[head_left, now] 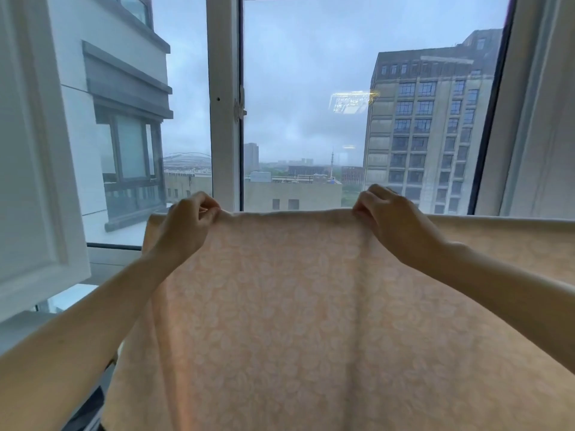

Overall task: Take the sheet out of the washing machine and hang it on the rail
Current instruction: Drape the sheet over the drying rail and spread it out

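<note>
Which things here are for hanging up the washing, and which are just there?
For the job: sheet; left hand and right hand, both pinching its top edge.
Just there: window frame; open window; tall building outside.

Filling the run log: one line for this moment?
left hand pinches sheet top edge | right hand pinches same edge | sheet spread before window

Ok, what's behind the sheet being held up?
Over the top edge of the sheet, a window frame and buildings outside show. Anything directly behind the cloth, including any rail, is covered. Left hand and right hand pinch that edge.
</note>
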A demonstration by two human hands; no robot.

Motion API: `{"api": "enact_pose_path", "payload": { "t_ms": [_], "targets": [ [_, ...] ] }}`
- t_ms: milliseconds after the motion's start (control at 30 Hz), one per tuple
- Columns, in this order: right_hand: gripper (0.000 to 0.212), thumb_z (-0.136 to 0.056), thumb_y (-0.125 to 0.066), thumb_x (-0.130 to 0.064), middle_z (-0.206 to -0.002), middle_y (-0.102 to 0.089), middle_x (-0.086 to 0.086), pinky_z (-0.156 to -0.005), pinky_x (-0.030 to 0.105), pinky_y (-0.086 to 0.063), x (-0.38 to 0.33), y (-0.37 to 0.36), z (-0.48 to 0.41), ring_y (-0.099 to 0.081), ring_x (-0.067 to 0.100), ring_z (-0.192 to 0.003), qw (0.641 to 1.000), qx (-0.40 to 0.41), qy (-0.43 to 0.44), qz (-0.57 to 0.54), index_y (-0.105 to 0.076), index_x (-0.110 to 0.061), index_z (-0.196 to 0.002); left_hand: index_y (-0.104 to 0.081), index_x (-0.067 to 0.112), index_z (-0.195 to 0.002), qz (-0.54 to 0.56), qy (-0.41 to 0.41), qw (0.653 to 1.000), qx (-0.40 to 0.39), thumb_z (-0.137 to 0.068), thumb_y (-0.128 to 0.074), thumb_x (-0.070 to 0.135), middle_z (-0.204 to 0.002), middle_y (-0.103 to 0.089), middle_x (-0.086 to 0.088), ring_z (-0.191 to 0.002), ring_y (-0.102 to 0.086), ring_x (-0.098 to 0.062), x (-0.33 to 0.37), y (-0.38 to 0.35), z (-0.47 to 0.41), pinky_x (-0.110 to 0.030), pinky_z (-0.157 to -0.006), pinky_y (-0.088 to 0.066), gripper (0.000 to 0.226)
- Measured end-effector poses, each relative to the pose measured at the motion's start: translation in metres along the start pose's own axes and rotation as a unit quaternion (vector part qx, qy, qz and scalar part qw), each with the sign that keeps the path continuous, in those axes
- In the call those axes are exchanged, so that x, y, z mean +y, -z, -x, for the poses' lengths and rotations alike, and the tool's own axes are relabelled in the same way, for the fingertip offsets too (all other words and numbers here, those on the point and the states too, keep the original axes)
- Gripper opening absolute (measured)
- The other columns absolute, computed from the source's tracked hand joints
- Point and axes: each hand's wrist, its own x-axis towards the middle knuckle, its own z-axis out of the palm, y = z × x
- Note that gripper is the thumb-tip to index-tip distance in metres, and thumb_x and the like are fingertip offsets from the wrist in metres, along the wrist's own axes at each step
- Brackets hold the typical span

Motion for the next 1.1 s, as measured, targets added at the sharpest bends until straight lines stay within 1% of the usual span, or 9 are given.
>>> {"api": "enact_pose_path", "payload": {
  "t_ms": [133,233,333,467,567,733,867,967,1100],
  "targets": [
    [0.016,-0.083,-0.062,0.008,-0.088,-0.054,0.006,-0.069,0.027,-0.051,0.005,-0.008,0.003,-0.051,0.017,-0.077,0.996,-0.023,0.022,0.081,-0.058,-0.005,-0.091,-0.064,0.007,-0.1,0.026,-0.001,1.0,0.0,-0.094,-0.056,0.011,-0.092,-0.065,-0.004,-0.086,-0.058,-0.016,-0.001,-0.009,-0.004,-0.008,-0.067,-0.035,0.01],
    [0.024,-0.082,-0.052,0.017,-0.082,-0.045,0.005,-0.057,0.025,-0.04,-0.002,-0.001,-0.003,-0.044,0.014,-0.063,0.999,0.009,-0.012,0.035,-0.048,-0.006,-0.085,-0.064,0.005,-0.1,0.029,-0.003,0.999,0.019,-0.094,-0.056,0.011,-0.091,-0.064,-0.004,-0.085,-0.057,-0.016,-0.001,-0.007,-0.01,-0.024,-0.078,-0.041,0.011],
    [0.018,-0.092,-0.047,0.007,-0.083,-0.04,0.004,-0.054,0.035,-0.043,-0.011,0.01,0.004,-0.045,0.019,-0.059,0.996,0.079,-0.032,-0.031,-0.043,-0.009,-0.084,-0.063,0.006,-0.098,0.042,-0.042,0.996,0.066,-0.094,-0.057,0.012,-0.087,-0.061,0.0,-0.083,-0.056,-0.015,0.003,0.004,-0.015,-0.027,-0.079,-0.043,0.01],
    [0.012,-0.089,-0.056,0.004,-0.093,-0.05,0.006,-0.069,0.037,-0.049,-0.017,0.002,0.034,-0.053,0.021,-0.078,0.998,0.017,0.05,0.035,-0.051,-0.006,-0.089,-0.063,0.01,-0.096,0.038,-0.073,0.997,0.009,-0.093,-0.059,0.009,-0.086,-0.063,0.003,-0.083,-0.058,-0.014,-0.008,0.004,-0.003,-0.023,-0.079,-0.042,0.006],
    [0.009,-0.091,-0.056,-0.003,-0.105,-0.057,0.006,-0.079,0.039,-0.052,-0.01,-0.001,0.035,-0.059,0.023,-0.093,0.997,-0.005,0.057,0.044,-0.054,-0.008,-0.097,-0.066,0.014,-0.099,0.036,-0.095,0.995,-0.022,-0.091,-0.062,0.011,-0.089,-0.067,0.004,-0.085,-0.063,-0.013,-0.02,-0.001,0.007,-0.016,-0.077,-0.043,0.009],
    [0.033,-0.092,-0.054,-0.014,-0.123,-0.058,0.007,-0.089,0.038,-0.052,-0.012,-0.005,0.018,-0.059,0.025,-0.107,0.997,-0.014,0.041,0.056,-0.051,-0.008,-0.124,-0.069,0.01,-0.112,-0.008,-0.137,0.99,-0.015,-0.091,-0.063,0.017,-0.105,-0.072,-0.006,-0.096,-0.066,-0.02,-0.025,0.002,0.011,-0.023,-0.087,-0.045,0.024],
    [0.046,-0.092,-0.055,-0.021,-0.131,-0.055,0.008,-0.096,0.042,-0.048,-0.021,-0.022,0.01,-0.057,0.027,-0.114,0.996,-0.039,0.022,0.074,-0.045,-0.009,-0.136,-0.07,0.014,-0.113,-0.08,-0.123,0.989,-0.009,-0.093,-0.058,0.031,-0.11,-0.071,-0.004,-0.103,-0.065,-0.02,-0.036,0.01,0.012,-0.009,-0.081,-0.033,0.028],
    [0.048,-0.091,-0.056,-0.023,-0.133,-0.053,0.007,-0.097,0.045,-0.046,-0.032,-0.032,0.002,-0.056,0.027,-0.115,0.997,-0.036,0.025,0.069,-0.045,-0.01,-0.136,-0.07,0.019,-0.112,-0.08,-0.088,0.992,-0.037,-0.092,-0.05,0.051,-0.11,-0.072,-0.002,-0.103,-0.066,-0.02,-0.056,0.02,0.006,-0.032,-0.087,-0.048,0.044],
    [0.05,-0.086,-0.06,-0.02,-0.128,-0.055,0.007,-0.094,0.05,-0.044,-0.05,-0.045,-0.011,-0.056,0.032,-0.109,0.994,-0.041,0.036,0.09,-0.048,-0.014,-0.133,-0.067,0.013,-0.118,-0.083,-0.051,0.994,-0.047,-0.093,-0.057,0.033,-0.116,-0.069,-0.008,-0.106,-0.064,-0.027,-0.071,0.027,0.004,-0.037,-0.093,-0.047,0.034]
  ]
}}
